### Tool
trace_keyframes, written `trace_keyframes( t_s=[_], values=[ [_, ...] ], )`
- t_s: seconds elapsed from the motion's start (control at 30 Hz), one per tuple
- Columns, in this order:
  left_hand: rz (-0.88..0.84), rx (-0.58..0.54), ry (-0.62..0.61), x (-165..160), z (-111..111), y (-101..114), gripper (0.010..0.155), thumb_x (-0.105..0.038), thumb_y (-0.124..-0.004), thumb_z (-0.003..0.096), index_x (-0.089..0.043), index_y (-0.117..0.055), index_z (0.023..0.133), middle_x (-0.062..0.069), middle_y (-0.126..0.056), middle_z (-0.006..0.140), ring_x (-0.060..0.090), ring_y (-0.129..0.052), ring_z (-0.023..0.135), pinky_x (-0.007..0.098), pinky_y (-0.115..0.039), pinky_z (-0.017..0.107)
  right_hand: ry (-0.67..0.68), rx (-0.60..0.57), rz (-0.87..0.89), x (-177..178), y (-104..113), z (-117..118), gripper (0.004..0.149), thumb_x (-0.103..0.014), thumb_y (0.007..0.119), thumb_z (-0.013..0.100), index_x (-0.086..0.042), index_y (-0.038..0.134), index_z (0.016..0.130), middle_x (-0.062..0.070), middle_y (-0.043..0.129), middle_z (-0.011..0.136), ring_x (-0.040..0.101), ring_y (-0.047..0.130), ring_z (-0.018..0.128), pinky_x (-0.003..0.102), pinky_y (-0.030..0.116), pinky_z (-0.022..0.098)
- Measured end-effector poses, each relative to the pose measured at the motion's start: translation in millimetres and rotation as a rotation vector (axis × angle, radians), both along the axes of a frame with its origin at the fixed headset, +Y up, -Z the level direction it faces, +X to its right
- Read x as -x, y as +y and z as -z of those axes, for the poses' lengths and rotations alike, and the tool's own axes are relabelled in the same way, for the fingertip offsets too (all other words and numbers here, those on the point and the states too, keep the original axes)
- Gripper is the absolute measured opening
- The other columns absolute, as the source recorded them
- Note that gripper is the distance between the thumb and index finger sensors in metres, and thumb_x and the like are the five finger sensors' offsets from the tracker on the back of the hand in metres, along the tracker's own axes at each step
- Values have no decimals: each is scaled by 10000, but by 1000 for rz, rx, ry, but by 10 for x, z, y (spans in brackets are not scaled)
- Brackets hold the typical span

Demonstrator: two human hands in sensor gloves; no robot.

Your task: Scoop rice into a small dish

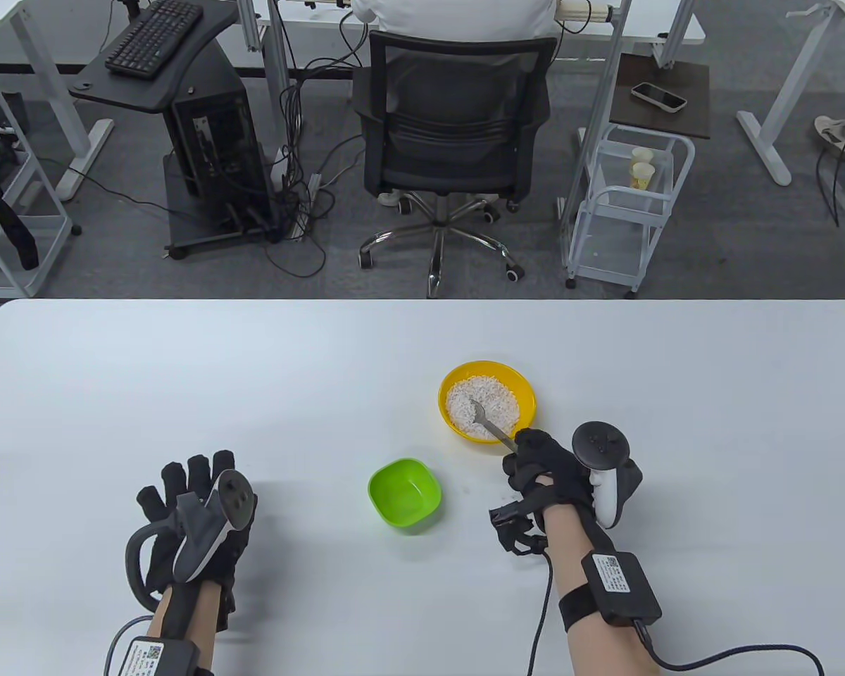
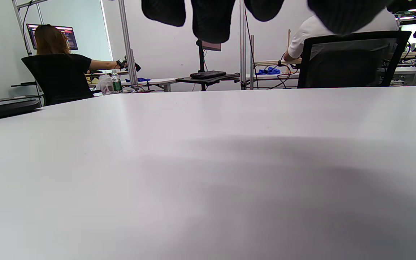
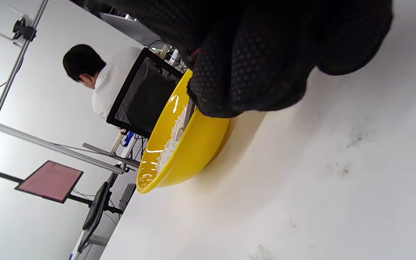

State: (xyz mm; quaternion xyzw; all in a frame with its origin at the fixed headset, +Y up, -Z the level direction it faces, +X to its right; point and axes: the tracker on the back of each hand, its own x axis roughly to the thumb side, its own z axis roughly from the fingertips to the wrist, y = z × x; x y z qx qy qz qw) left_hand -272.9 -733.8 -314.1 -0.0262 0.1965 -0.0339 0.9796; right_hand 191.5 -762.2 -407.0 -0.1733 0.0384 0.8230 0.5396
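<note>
A yellow bowl (image 1: 517,387) of white rice (image 1: 496,405) stands right of the table's middle; it also shows in the right wrist view (image 3: 193,151). A small green dish (image 1: 404,493), empty inside, sits in front of it to the left. My right hand (image 1: 539,472) grips the handle of a metal spoon (image 1: 491,424), whose bowl end lies in the rice. In the right wrist view the fingers (image 3: 251,65) cover most of the spoon (image 3: 188,113). My left hand (image 1: 190,503) rests flat on the table at the left, fingers spread, holding nothing.
The white table (image 1: 253,394) reaches its far edge above the bowl. Beyond it on the floor stand an office chair (image 1: 451,134), a computer stand (image 1: 211,148) and a white wire cart (image 1: 627,204). The left wrist view shows only bare tabletop (image 2: 208,173).
</note>
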Motion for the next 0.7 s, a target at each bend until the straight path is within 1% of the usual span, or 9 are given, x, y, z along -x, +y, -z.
trace_keyframes(
  t_s=[0.07,0.2,0.4,0.6,0.63,0.7],
  values=[
    [-11,3,6,18,-6,-4,702,-620,-648,472,-437,-397,1101,-73,-526,1247,272,-447,1181,615,-364,839,-15,15,45,-18,-16,-5,446,-127,666,550,34,716,964,184,985,632,383,966,432,678,698,521],
    [-26,-6,21,55,-18,17,703,-621,-647,473,-434,-395,1103,-72,-523,1248,273,-444,1182,616,-362,839,-37,15,74,-85,-18,-10,444,-128,661,551,27,714,964,185,977,644,391,958,451,684,684,532],
    [-34,2,28,83,-10,13,704,-620,-648,473,-434,-394,1103,-70,-522,1248,273,-443,1182,616,-360,839,-48,-13,124,-163,43,-13,439,-127,661,552,13,716,964,182,970,652,398,946,466,690,665,547],
    [-57,9,42,129,-21,0,706,-621,-647,473,-433,-393,1104,-63,-521,1249,276,-443,1181,619,-361,837,35,-62,169,-161,206,-50,436,-125,664,549,7,728,960,178,972,646,399,945,464,692,663,548],
    [-56,9,44,134,-20,-2,704,-621,-647,473,-433,-395,1104,-63,-523,1248,277,-442,1181,618,-362,837,49,-55,181,-163,224,-55,436,-123,666,549,7,730,960,182,973,644,401,944,464,694,661,549],
    [-51,13,50,140,-19,-2,704,-623,-645,474,-435,-391,1104,-68,-519,1250,275,-441,1182,617,-360,838,143,-18,216,-166,272,-59,437,-121,667,553,11,729,965,185,971,648,405,942,467,697,655,552]
  ],
)
